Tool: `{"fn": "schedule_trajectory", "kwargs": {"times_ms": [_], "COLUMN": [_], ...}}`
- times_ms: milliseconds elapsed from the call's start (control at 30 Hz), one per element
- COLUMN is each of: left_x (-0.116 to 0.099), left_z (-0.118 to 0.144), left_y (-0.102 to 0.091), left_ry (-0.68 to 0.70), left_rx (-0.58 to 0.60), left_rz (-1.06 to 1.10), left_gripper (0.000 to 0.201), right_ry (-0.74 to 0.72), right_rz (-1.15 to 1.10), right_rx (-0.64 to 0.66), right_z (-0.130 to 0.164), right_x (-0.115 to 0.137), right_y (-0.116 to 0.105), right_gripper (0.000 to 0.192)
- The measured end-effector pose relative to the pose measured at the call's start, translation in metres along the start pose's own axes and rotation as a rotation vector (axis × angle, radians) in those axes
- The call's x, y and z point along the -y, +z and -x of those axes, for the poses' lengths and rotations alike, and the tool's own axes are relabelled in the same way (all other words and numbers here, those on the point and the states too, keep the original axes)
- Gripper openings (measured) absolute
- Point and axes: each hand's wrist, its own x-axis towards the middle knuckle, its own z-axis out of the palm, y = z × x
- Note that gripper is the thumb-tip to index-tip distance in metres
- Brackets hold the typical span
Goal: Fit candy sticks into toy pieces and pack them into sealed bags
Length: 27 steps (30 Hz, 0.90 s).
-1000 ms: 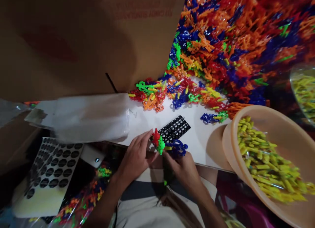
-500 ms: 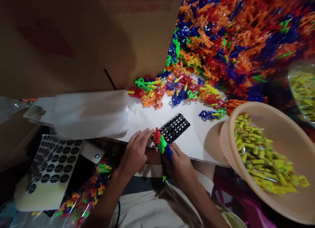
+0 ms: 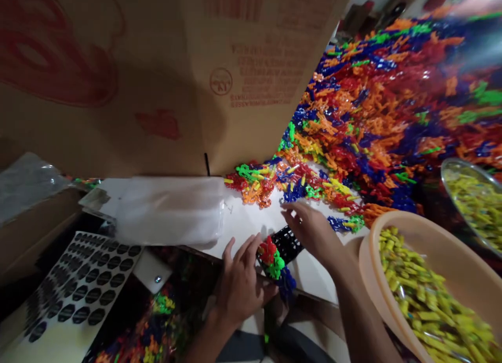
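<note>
A black plastic grid tray (image 3: 287, 245) lies slanted on the white tabletop. On its near end sit a red toy figure (image 3: 268, 250), a green one (image 3: 276, 264) and a dark blue one (image 3: 287, 284) in a row. My left hand (image 3: 242, 276) is beside that end, fingers spread and thumb by the near corner, close to the figures. Over the tray's far end hangs my right hand (image 3: 314, 231), fingers loosely bent and apart, tips near the edge of the loose toy pile (image 3: 296, 189). Nothing shows between them. Part of the tray is hidden beneath this hand.
A large cardboard box (image 3: 176, 91) stands at the back left, with a stack of white sheets (image 3: 168, 208) before it. A huge heap of coloured figures (image 3: 372, 112) fills the back right. A peach basin (image 3: 382, 216) of yellow pieces stands at right. Round black stickers (image 3: 92, 296) lie lower left.
My right hand has left the tray's near end and moved forward over its far end towards the pile. The left hand stays beside the figures. The camera view has tilted up.
</note>
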Motion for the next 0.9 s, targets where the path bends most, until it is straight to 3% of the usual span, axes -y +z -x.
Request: {"fn": "schedule_trajectory", "kwargs": {"times_ms": [167,333,467,667,767,900], "left_x": [0.003,0.013,0.023,0.024,0.025,0.029], "left_z": [0.002,0.004,0.003,0.001,0.003,0.005], "left_y": [0.006,-0.004,-0.021,-0.025,-0.019,-0.013], "left_ry": [0.032,-0.022,-0.013,-0.158,-0.172,-0.174], "left_rx": [0.005,0.045,0.073,0.004,-0.035,-0.079], "left_rz": [0.029,0.067,0.143,0.229,0.243,0.179], "left_gripper": [0.1,0.1,0.1,0.072,0.058,0.05], "right_ry": [0.033,0.042,0.033,0.065,0.038,-0.034], "right_rz": [0.134,0.123,-0.017,-0.383,-0.542,-0.66], "right_rx": [-0.025,0.025,0.022,0.123,0.185,0.229], "right_z": [-0.106,-0.137,-0.109,-0.002,0.031,0.037], "right_x": [0.011,0.018,0.015,0.01,0.015,0.018], "right_y": [0.008,0.014,0.009,0.016,0.028,0.043], "right_gripper": [0.03,0.012,0.015,0.042,0.028,0.01]}}
